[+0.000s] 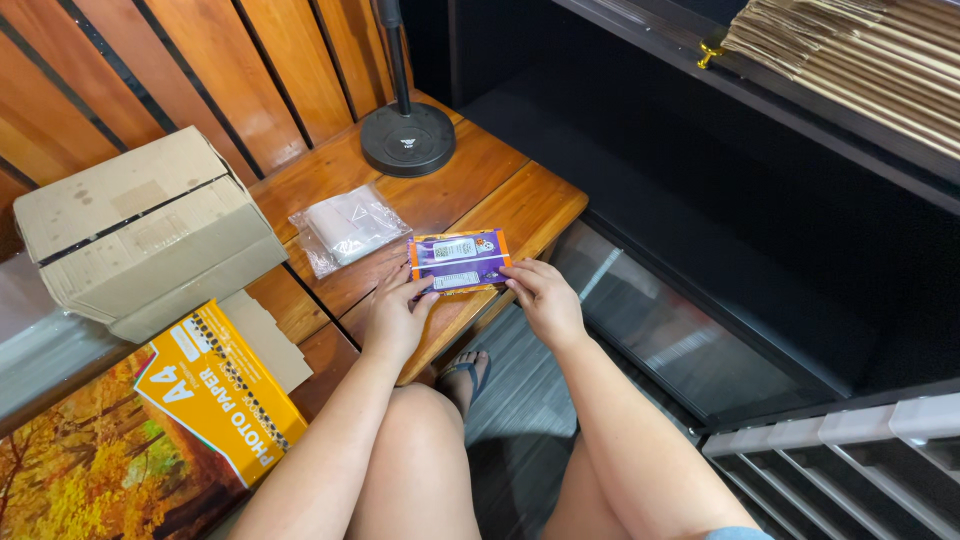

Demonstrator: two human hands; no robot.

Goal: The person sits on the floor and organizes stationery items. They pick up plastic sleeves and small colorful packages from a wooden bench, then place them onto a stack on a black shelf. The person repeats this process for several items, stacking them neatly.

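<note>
Both hands are on a small purple packet [459, 262] with an orange edge. The packet lies flat on the wooden table [520, 205]. The left hand [396, 318] rests on the packet's near left corner, with its fingers pressing down on it. The right hand [541, 296] holds the packet's right edge with its fingertips. The hands are apart, one at each end of the packet, and both touch it.

Just past the left hand lies a clear plastic bag [347, 229] with something white inside. It sits close beside the packet. Farther away, beyond both hands, stands a round black stand base [408, 139] with a thin pole going up.

Far to the left of the left hand sits a brown cardboard box [145, 232]. Near that, closer to the person, is an orange pack of photo paper [215, 392] with a picture of yellow trees.

To the right of the right hand is a dark shelf [760, 95] with a stack of brown paper bags [860, 60] on top. Below the hands you can see the person's bare knees and a foot in a sandal [468, 372] on the floor.
</note>
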